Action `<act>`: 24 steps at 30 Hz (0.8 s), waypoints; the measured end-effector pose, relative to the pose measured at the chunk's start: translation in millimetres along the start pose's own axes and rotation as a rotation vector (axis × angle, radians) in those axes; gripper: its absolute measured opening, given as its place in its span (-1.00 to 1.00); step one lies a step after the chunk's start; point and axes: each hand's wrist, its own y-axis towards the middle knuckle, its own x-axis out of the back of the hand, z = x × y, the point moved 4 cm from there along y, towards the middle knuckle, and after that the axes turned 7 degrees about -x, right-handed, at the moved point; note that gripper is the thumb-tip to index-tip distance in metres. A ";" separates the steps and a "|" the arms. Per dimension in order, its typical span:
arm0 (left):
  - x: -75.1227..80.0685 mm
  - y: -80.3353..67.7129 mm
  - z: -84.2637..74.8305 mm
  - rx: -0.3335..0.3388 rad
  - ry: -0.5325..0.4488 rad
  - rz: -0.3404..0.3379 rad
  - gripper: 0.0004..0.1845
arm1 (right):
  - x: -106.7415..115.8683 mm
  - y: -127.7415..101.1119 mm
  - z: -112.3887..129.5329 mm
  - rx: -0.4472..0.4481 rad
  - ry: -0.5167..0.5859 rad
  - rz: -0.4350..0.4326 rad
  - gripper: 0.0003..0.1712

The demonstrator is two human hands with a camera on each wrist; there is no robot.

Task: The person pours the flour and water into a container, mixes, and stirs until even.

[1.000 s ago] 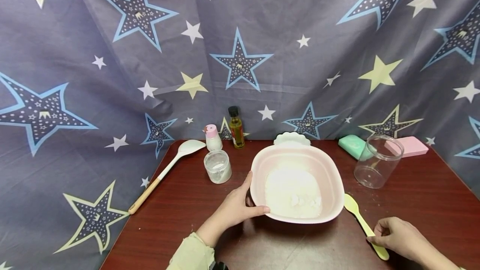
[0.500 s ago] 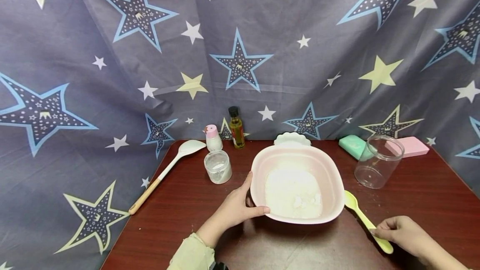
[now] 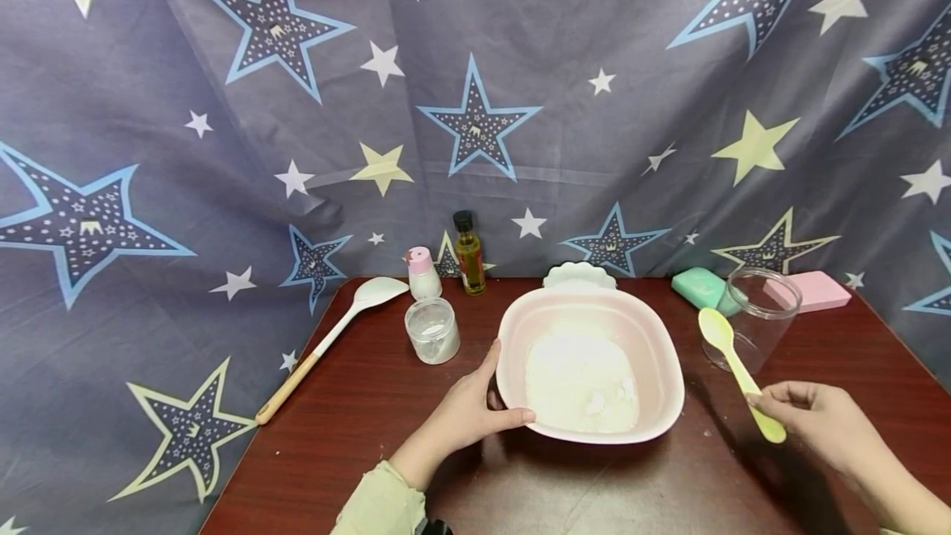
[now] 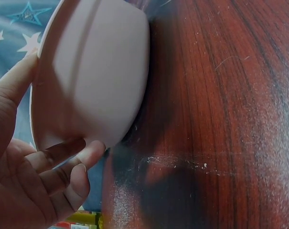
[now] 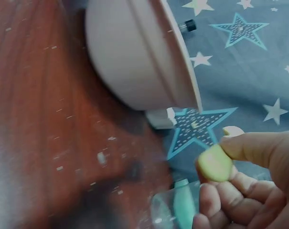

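My left hand [image 3: 468, 411] holds the near-left side of a pink bowl [image 3: 657, 353], its thumb over the rim. White powder [image 3: 579, 378] with a few small lumps covers the bowl's bottom. From the left wrist view, the fingers of that hand [image 4: 34, 176] are bent against the bowl's outer wall [image 4: 96, 71]. Right of the bowl, my right hand [image 3: 825, 423] pinches a yellow spoon [image 3: 739, 366] by its handle, raised off the table. The handle's end [image 5: 216, 164] sticks out between thumb and fingers in the right wrist view.
Behind the spoon stands a clear jar [image 3: 765, 329], near a green block [image 3: 696, 287] and a pink block [image 3: 817, 291]. At left are a small powder jar [image 3: 432, 333], a pink-capped shaker [image 3: 423, 275], an oil bottle [image 3: 469, 258] and a long-handled turner [image 3: 327, 341]. A white scalloped item [image 3: 578, 276] sits behind the bowl.
My right hand has lifted the yellow spoon off the table, moving it up and away from me. The left hand and the bowl have stayed in place.
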 end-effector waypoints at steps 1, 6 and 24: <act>0.1 0.0 -0.2 0.001 0.001 0.000 0.23 | 1.4 0.7 3.9 0.014 0.018 -0.021 -0.63; -0.1 0.2 0.2 0.001 0.002 -0.002 0.23 | 4.6 5.1 24.7 0.141 0.038 -0.123 -0.70; -2.4 0.5 3.4 0.001 -0.018 0.002 0.23 | -26.7 19.5 80.2 0.428 -0.111 -0.329 -0.94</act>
